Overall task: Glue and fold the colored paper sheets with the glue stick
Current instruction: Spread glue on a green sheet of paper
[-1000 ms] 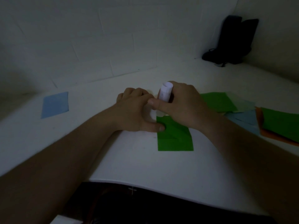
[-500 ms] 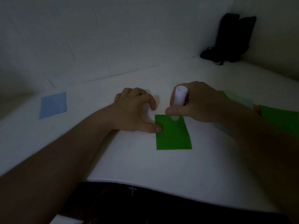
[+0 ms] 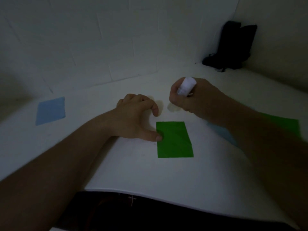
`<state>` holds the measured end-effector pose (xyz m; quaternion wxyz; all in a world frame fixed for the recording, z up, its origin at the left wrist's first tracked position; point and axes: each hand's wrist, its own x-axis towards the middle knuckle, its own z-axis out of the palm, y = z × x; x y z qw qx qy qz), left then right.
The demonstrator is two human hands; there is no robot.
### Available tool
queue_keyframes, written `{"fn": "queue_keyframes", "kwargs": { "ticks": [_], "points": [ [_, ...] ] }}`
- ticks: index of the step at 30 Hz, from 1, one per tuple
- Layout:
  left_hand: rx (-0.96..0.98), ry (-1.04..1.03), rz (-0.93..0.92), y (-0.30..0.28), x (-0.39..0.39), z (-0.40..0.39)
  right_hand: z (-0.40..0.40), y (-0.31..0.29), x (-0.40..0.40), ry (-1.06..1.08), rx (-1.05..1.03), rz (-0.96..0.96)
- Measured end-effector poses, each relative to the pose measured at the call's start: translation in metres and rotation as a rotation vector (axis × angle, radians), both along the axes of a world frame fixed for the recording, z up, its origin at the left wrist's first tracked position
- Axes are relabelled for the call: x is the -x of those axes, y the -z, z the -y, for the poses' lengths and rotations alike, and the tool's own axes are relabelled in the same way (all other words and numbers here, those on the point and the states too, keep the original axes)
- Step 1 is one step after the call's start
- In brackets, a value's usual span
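Observation:
A folded green paper point(image 3: 175, 140) lies flat on the white table point(image 3: 133, 172) in front of me. My left hand point(image 3: 138, 117) rests beside its left edge, with the thumb tip pressing on the green paper and the fingers curled loosely above the table. My right hand point(image 3: 191, 97) is lifted beyond the paper's far right corner and grips a white glue stick point(image 3: 186, 85), whose lower end is hidden by the fingers.
A light blue sheet point(image 3: 50, 110) lies at the far left. More green paper point(image 3: 286, 124) and a pale blue sheet point(image 3: 225, 134) show under my right forearm. A black bag point(image 3: 233, 47) stands in the far right corner against the wall.
My right hand has lifted the glue stick off the green paper and moved it up and to the right. The left thumb stays on the paper's left edge.

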<state>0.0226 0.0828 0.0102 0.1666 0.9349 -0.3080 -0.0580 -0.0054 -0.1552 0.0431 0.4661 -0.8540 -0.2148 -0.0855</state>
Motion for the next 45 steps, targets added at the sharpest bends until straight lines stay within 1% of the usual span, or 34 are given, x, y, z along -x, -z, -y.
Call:
{"fn": "queue_keyframes", "kwargs": {
  "ticks": [2, 3, 4, 6, 7, 8, 11, 14, 17, 23, 29, 33, 35, 37, 38, 42, 45],
  "points": [
    [0.003, -0.001, 0.000, 0.000, 0.000, -0.001, -0.002, -0.005, -0.002, -0.026, 0.031, -0.121],
    [0.007, -0.005, -0.001, 0.000, 0.000, -0.001, -0.003, -0.006, -0.003, -0.039, 0.073, -0.139],
    [0.008, -0.008, -0.003, 0.000, 0.000, -0.001, -0.004, -0.006, -0.003, -0.054, 0.138, -0.127],
    [0.001, -0.011, 0.001, 0.000, -0.001, 0.000, -0.007, 0.001, -0.001, -0.062, 0.338, -0.002],
    [-0.003, -0.011, 0.011, 0.000, -0.001, 0.000, -0.009, 0.008, 0.001, -0.039, 0.401, 0.053],
    [-0.008, -0.010, 0.022, 0.001, -0.002, 0.001, -0.010, 0.013, 0.005, -0.007, 0.405, 0.077],
    [-0.012, -0.010, 0.026, 0.003, -0.003, 0.000, -0.013, 0.023, 0.007, 0.057, 0.331, 0.107],
    [-0.010, -0.013, 0.027, 0.004, -0.004, 0.000, -0.015, 0.026, 0.004, 0.053, 0.327, 0.123],
    [-0.020, -0.011, 0.022, 0.004, -0.004, 0.000, -0.015, 0.029, 0.004, 0.051, 0.318, 0.090],
    [-0.022, -0.009, -0.001, 0.000, 0.000, 0.000, 0.004, 0.023, 0.003, 0.060, 0.437, 0.070],
    [-0.069, 0.003, -0.027, -0.004, 0.004, 0.000, 0.024, 0.020, 0.000, 0.077, 0.567, 0.075],
    [-0.052, 0.004, -0.051, -0.005, 0.005, -0.001, 0.031, 0.020, -0.001, 0.136, 0.540, 0.138],
    [-0.064, 0.007, -0.043, -0.006, 0.005, 0.000, 0.028, 0.021, -0.003, 0.188, 0.427, 0.164],
    [-0.076, -0.002, -0.032, -0.005, 0.005, 0.001, 0.017, 0.022, -0.003, 0.175, 0.308, 0.157],
    [-0.076, -0.013, -0.019, -0.004, 0.004, 0.002, 0.010, 0.023, -0.002, 0.157, 0.290, 0.148],
    [-0.087, -0.034, 0.056, 0.003, 0.003, 0.006, -0.012, 0.030, 0.003, 0.109, 0.300, 0.087],
    [-0.088, -0.026, 0.064, 0.004, 0.002, 0.006, -0.015, 0.031, 0.006, 0.095, 0.325, 0.102]
  ]
}}
